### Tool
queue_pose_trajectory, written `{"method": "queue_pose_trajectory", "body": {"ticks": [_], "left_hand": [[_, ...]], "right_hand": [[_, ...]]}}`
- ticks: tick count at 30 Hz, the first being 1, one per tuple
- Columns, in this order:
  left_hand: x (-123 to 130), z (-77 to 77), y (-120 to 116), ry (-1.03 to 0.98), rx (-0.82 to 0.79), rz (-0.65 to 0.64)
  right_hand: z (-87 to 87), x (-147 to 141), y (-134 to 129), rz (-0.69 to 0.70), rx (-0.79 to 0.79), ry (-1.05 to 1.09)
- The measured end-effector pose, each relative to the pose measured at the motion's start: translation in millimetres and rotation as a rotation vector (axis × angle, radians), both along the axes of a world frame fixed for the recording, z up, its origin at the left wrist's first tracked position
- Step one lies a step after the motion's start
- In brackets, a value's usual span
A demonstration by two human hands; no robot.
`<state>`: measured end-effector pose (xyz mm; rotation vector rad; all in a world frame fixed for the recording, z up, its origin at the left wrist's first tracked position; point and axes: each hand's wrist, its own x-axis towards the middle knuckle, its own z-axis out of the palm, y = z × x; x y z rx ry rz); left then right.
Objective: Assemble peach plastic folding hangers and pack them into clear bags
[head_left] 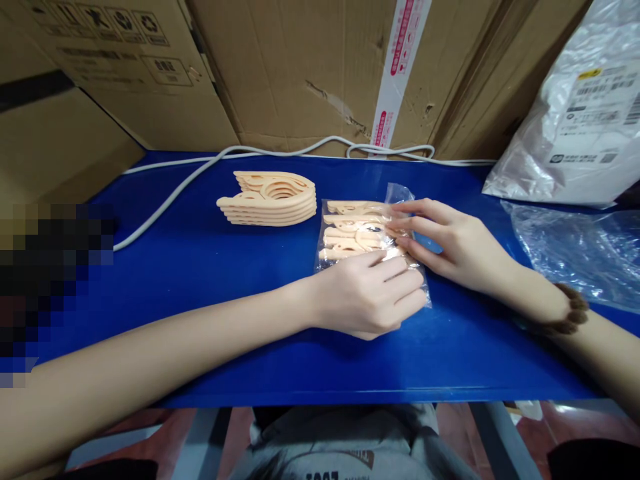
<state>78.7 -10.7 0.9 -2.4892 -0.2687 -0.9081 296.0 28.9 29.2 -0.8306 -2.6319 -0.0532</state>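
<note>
A clear plastic bag [320,262] lies on the blue table, with several peach-coloured plastic pieces [345,233] inside it, seemingly folded hangers. Over the bag's near edge, my left hand [367,293] has its fingers curled, and what they hold, if anything, is hidden. My right hand [445,243] rests on the right side of the bag with its fingers spread, fingertips touching the plastic over the pieces. To the left of the bag stands a neat stack of the same peach pieces [295,207], touched by neither hand.
Cardboard boxes [290,73] line the table's back edge, and a white cable [200,175] runs before them. At the right are a white labelled package [575,127] and loose clear plastic [585,247]. The blue table's front edge [350,397] is near my body.
</note>
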Motion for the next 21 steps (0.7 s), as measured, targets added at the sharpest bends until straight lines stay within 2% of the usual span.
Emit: {"method": "queue_pose_trajectory", "body": {"ticks": [4, 10, 13, 15, 17, 21], "left_hand": [[1, -1.0, -4, 0.021, 0.024, 0.022], [5, -1.5, -11, 0.08, 0.074, 0.202], [7, -2.7, -7, 0.128, 0.075, 0.341], [9, -3.3, -1, 0.176, 0.034, 0.454], [10, -2.4, 4, 0.239, -0.065, 0.557], [12, 4.0, 13, 0.336, -0.342, 0.669]], "right_hand": [[-7.1, -2, 1, 0.025, -0.004, -0.082], [-17.2, -9, 11, 0.023, 0.059, -0.121], [-17.3, -11, 35, -0.014, 0.093, -0.155], [-14.8, -13, 58, -0.028, 0.053, -0.17], [-11.7, -17, 84, -0.031, -0.036, -0.189], [-11.3, -30, 126, -0.151, -0.175, -0.17]]}}
